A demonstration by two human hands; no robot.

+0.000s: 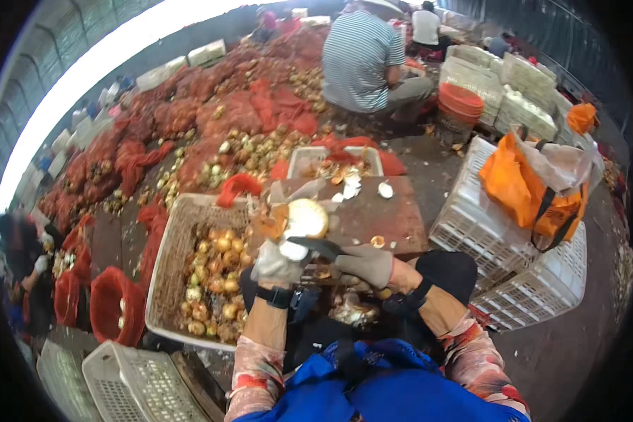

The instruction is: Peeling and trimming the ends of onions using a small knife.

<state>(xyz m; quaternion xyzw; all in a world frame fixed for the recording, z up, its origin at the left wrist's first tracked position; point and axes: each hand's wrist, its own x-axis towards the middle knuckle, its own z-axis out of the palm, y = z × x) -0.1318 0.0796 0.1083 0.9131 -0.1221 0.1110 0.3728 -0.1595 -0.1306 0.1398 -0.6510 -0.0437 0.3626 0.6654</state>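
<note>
My left hand (278, 263), in a pale work glove, is closed around a white peeled onion (294, 249). My right hand (367, 264), gloved too, grips a knife, its dark blade (316, 246) pointing left and touching or nearly touching the onion. Just beyond the blade, a pale round thing with a yellowish rim (307, 216) stands at the board's edge; its kind is unclear. Brown skins (273, 224) hang next to it. Ahead of my hands is a worn wooden board (394, 216). White peeled pieces (351, 187) lie at its far side.
At my left stands a crate (163, 281) of unpeeled onions (221, 257). A smaller basket (373, 163) sits beyond the board. Stacked white crates (534, 281) at right carry an orange bag (520, 179). Red net sacks (119, 299) lie left; a person in stripes (362, 63) sits ahead.
</note>
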